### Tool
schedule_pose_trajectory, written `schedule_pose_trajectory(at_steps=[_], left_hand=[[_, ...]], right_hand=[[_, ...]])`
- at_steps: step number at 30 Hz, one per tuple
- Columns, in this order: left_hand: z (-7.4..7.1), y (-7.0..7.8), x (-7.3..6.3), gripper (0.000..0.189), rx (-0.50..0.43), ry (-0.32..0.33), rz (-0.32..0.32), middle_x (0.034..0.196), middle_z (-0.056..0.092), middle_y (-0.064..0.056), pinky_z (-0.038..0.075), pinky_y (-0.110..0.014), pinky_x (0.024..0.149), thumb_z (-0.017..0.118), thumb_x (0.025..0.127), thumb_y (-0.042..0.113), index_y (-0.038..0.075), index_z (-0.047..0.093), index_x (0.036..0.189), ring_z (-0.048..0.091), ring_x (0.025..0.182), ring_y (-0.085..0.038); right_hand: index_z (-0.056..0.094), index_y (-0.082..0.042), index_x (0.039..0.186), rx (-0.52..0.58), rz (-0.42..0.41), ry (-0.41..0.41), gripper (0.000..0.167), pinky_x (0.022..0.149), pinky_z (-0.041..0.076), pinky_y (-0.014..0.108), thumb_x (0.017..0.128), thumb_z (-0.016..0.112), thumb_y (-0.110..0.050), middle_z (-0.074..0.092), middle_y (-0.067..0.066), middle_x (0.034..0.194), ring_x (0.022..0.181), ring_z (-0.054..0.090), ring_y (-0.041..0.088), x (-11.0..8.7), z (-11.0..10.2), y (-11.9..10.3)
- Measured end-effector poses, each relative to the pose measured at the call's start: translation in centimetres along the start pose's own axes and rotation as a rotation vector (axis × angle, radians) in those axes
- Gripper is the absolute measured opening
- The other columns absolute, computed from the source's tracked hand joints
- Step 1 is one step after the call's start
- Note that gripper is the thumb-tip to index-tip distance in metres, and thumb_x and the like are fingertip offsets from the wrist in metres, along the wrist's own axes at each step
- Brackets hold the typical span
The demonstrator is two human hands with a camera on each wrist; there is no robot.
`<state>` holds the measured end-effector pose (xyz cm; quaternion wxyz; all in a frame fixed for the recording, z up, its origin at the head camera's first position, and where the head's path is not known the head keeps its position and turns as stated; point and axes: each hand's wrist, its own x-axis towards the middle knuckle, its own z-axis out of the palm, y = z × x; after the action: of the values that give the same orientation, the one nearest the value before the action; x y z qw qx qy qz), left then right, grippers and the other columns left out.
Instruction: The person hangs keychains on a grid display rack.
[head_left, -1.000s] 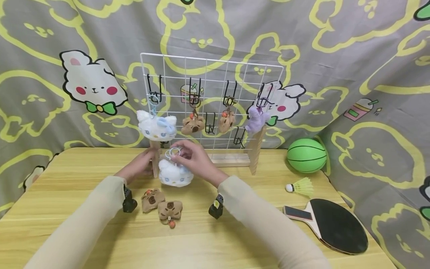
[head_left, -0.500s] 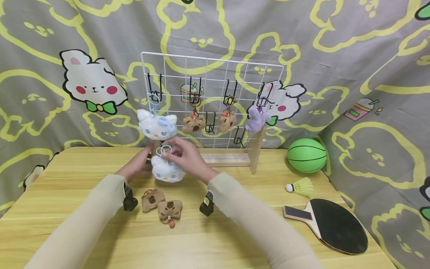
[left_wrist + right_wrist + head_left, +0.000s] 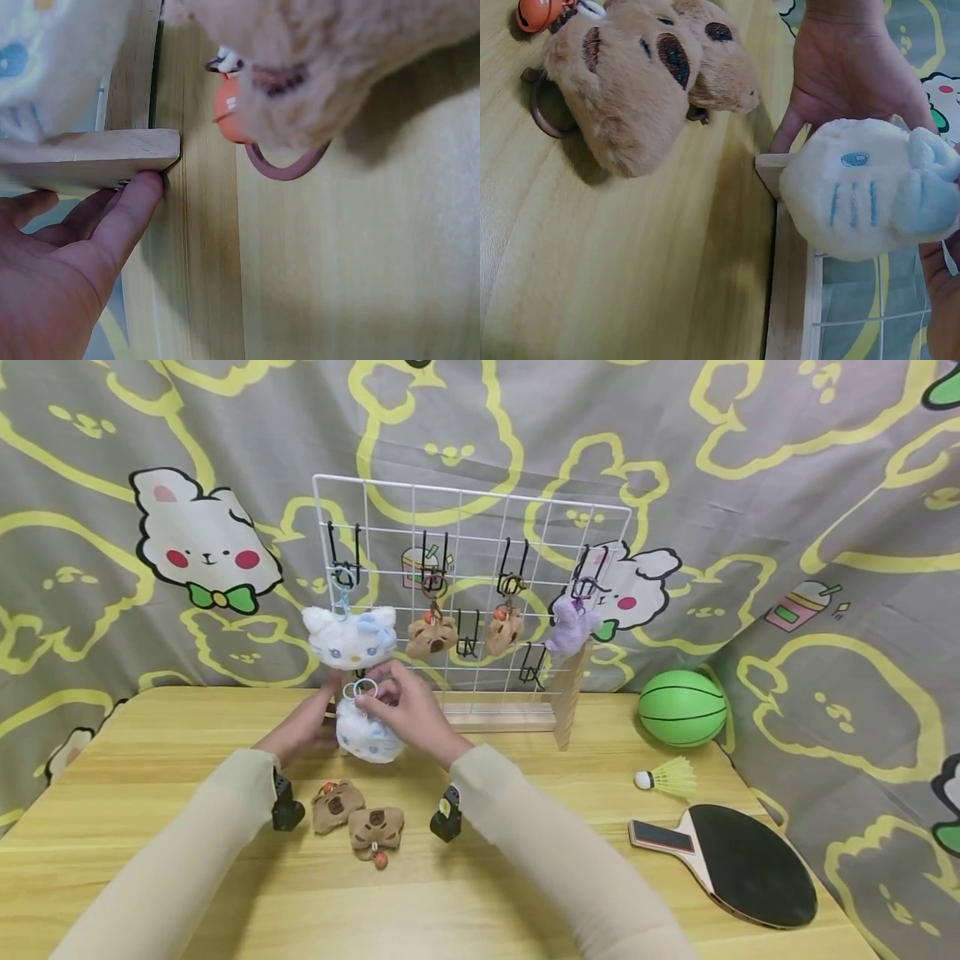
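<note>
My right hand (image 3: 412, 706) pinches the pale key ring (image 3: 365, 690) of a white plush cat keychain (image 3: 367, 740), which hangs just above the table at the rack's left end. A light blue bow shows on the plush cat (image 3: 866, 191) in the right wrist view. My left hand (image 3: 302, 724) is at the outer side of the rack's left wooden foot (image 3: 97, 146); its extended fingers (image 3: 124, 225) touch the wood. Directly above the right hand, a matching white plush cat (image 3: 351, 639) hangs from a black hook (image 3: 345, 556) on the white wire grid (image 3: 480, 510).
Two brown plush keychains (image 3: 377, 828) with orange bells lie in front of the rack. Brown plush (image 3: 431, 637) and purple plush (image 3: 572, 628) keychains hang farther right on the grid. A green ball (image 3: 682, 708), shuttlecock (image 3: 667, 777) and table tennis bat (image 3: 750, 864) lie at right.
The right hand has carried the white plush cat keychain left and slightly up, closer to the rack's left foot. The left hand stays almost in place by that foot.
</note>
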<state>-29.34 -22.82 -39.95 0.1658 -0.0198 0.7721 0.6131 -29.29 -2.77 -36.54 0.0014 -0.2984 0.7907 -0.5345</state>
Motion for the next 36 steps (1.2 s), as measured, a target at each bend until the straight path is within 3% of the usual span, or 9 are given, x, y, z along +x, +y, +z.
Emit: schedule_pose_trajectory(at_steps=[6, 14, 20, 27, 33, 36], left_hand=[[0.2, 0.0, 0.0, 0.102, 0.002, -0.004, 0.013, 0.156, 0.028, -0.036, 0.051, -0.058, 0.113, 0.008, 0.100, 0.076, -0.001, 0.005, 0.166, 0.045, 0.137, -0.047], [0.2, -0.1, -0.1, 0.102, 0.009, -0.014, 0.007, 0.160, 0.023, -0.038, 0.042, -0.064, 0.119, 0.008, 0.100, 0.076, -0.001, 0.006, 0.166, 0.038, 0.145, -0.053], [0.1, -0.2, -0.5, 0.101, 0.010, -0.016, 0.009, 0.162, 0.018, -0.041, 0.040, -0.067, 0.119, 0.007, 0.101, 0.074, -0.004, 0.001, 0.166, 0.032, 0.149, -0.058], [0.0, -0.5, -0.6, 0.101, 0.001, -0.018, 0.015, 0.163, 0.016, -0.042, 0.041, -0.068, 0.117, 0.005, 0.101, 0.073, -0.004, -0.001, 0.166, 0.029, 0.149, -0.060], [0.1, -0.3, -0.4, 0.103, 0.052, -0.023, 0.042, 0.167, 0.013, -0.038, 0.040, -0.067, 0.118, 0.005, 0.099, 0.078, 0.001, -0.004, 0.167, 0.028, 0.151, -0.060], [-0.1, -0.2, -0.3, 0.103, 0.072, -0.025, 0.058, 0.168, 0.013, -0.037, 0.040, -0.067, 0.118, 0.004, 0.099, 0.078, 0.002, -0.005, 0.167, 0.028, 0.151, -0.060]], right_hand=[[0.059, 0.003, 0.124, -0.026, 0.032, 0.014, 0.033, 0.069, 0.053, 0.015, 0.097, 0.074, -0.010, 0.078, 0.019, 0.097, 0.077, 0.063, 0.007, 0.0, 0.5, 0.3], [0.061, -0.001, 0.124, -0.043, 0.094, -0.004, 0.031, 0.073, 0.055, 0.015, 0.099, 0.073, -0.016, 0.079, 0.017, 0.105, 0.088, 0.074, 0.017, -0.2, 0.5, 1.1], [0.063, -0.002, 0.121, -0.049, 0.099, -0.028, 0.026, 0.075, 0.056, 0.016, 0.100, 0.071, -0.015, 0.078, 0.017, 0.105, 0.088, 0.073, 0.014, -0.6, 0.4, 1.8], [0.064, -0.001, 0.123, -0.052, 0.128, -0.049, 0.029, 0.082, 0.057, 0.019, 0.104, 0.065, -0.023, 0.075, 0.017, 0.115, 0.099, 0.072, 0.020, -1.9, -0.1, 2.1], [0.061, 0.002, 0.125, -0.106, 0.099, -0.041, 0.027, 0.095, 0.058, 0.027, 0.107, 0.058, -0.018, 0.072, 0.020, 0.119, 0.106, 0.069, 0.028, -4.0, -1.1, 2.9], [0.059, 0.002, 0.126, -0.085, 0.115, -0.051, 0.027, 0.093, 0.058, 0.028, 0.108, 0.056, -0.018, 0.070, 0.021, 0.119, 0.106, 0.067, 0.029, -5.1, -1.5, 3.2]])
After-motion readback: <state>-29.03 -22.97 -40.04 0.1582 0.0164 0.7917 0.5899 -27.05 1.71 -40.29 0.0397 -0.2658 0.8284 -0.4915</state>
